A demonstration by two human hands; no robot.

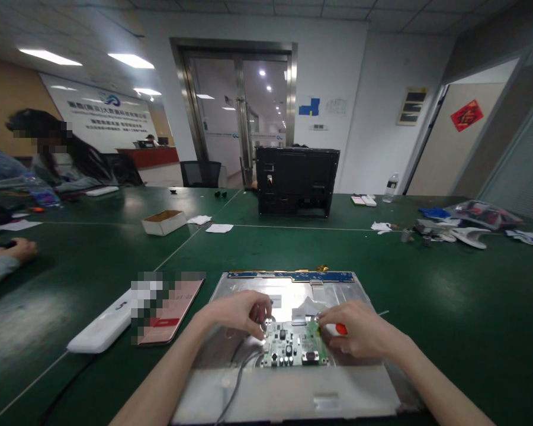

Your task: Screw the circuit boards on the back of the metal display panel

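Note:
A silver display panel (pixel 249 384) lies face down on the green table in front of me, with a small green circuit board (pixel 293 346) on its back. My left hand (pixel 237 313) pinches the board's upper left corner. My right hand (pixel 359 331) rests at the board's right edge and grips a tool with an orange-red handle (pixel 341 329); its tip is hidden. A white ribbon piece (pixel 306 307) lies just above the board, and a grey cable (pixel 240 378) runs off toward me.
A phone (pixel 173 313) and a white flat box (pixel 102 328) lie to the left. A black monitor shell (pixel 296 180) stands mid-table, a small cardboard box (pixel 163 222) beside it. Loose parts and a bottle (pixel 391 188) lie at the right. Other people sit at far left.

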